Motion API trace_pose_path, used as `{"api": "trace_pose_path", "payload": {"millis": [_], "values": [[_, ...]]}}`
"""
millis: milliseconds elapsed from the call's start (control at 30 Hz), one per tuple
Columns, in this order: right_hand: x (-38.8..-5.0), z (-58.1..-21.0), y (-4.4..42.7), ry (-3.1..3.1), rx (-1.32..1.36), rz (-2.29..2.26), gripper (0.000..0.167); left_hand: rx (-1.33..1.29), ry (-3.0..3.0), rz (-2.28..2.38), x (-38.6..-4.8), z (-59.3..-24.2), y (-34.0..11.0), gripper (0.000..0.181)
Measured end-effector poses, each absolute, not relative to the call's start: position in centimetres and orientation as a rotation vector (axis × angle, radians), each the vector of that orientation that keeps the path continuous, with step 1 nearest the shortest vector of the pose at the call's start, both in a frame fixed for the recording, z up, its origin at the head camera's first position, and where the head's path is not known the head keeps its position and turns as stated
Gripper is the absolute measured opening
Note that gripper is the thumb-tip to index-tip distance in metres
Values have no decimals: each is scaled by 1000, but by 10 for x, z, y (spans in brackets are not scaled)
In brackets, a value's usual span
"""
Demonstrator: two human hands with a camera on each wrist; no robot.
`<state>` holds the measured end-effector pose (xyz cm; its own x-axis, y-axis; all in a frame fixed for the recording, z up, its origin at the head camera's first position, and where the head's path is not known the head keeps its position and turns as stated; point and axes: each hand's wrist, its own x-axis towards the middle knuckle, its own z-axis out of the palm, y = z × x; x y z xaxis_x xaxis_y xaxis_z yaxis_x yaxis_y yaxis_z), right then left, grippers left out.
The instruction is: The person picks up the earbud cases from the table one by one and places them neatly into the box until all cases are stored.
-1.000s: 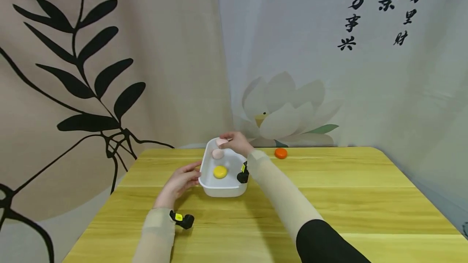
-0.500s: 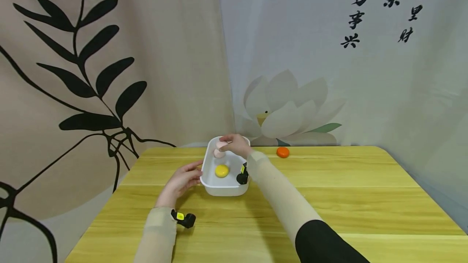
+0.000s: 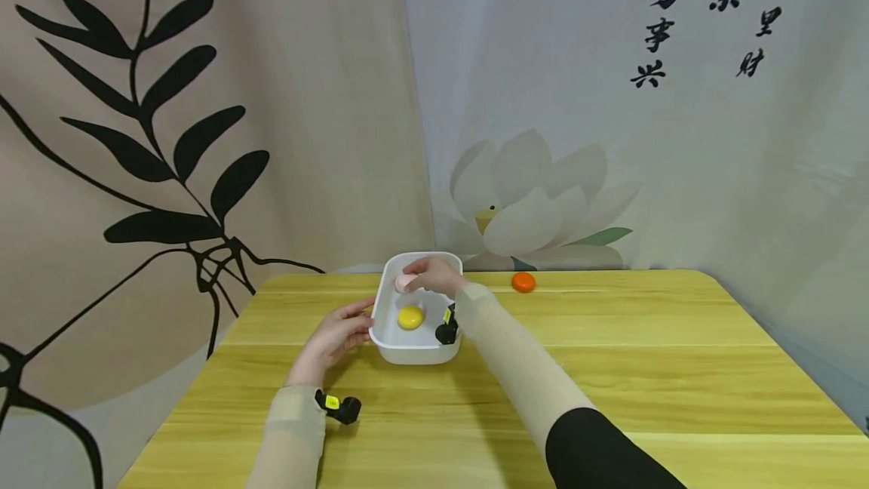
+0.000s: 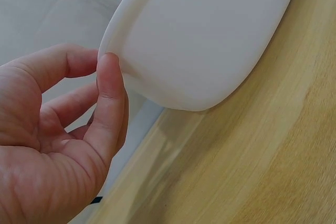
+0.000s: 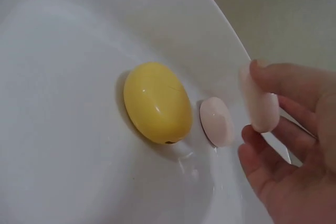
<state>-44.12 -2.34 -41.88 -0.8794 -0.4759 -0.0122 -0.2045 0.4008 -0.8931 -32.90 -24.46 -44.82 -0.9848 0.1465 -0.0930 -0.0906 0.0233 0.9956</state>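
Observation:
A white tray [image 3: 416, 355] with raised sides stands near the far edge of the table. My left hand [image 3: 336, 334] grips its left side; in the left wrist view the thumb and a finger pinch the tray's rim [image 4: 113, 40]. My right hand [image 3: 437, 276] is over the far part of the tray, pinching a smooth, pale pink, pebble-like piece [image 5: 260, 100] between thumb and fingers. A second pale pink piece [image 5: 216, 121] lies in the tray beside a larger glossy yellow oval piece [image 5: 157, 102].
An orange rounded piece [image 3: 523, 282] lies on the wooden table [image 3: 611, 353] right of the tray, close to the far edge. Behind the table hangs a printed curtain [image 3: 326, 112]. A small black camera [image 3: 346, 409] sits on the left wrist.
My right hand has moved slightly nearer with the pink piece, which was over the tray's far end and now overlaps the other pink one from the head view. The left hand stays put.

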Motion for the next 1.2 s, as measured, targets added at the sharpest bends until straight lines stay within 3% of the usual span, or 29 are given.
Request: {"api": "trace_pose_path", "payload": {"millis": [700, 1200], "values": [[-434, -409, -24, 2307, -533, -1418, 45, 50, 2111, 2109, -329, -451, -244, 53], [-442, -390, 17, 2289, -581, -1458, 51, 72, 2123, 2070, -329, -449, -244, 54]]}}
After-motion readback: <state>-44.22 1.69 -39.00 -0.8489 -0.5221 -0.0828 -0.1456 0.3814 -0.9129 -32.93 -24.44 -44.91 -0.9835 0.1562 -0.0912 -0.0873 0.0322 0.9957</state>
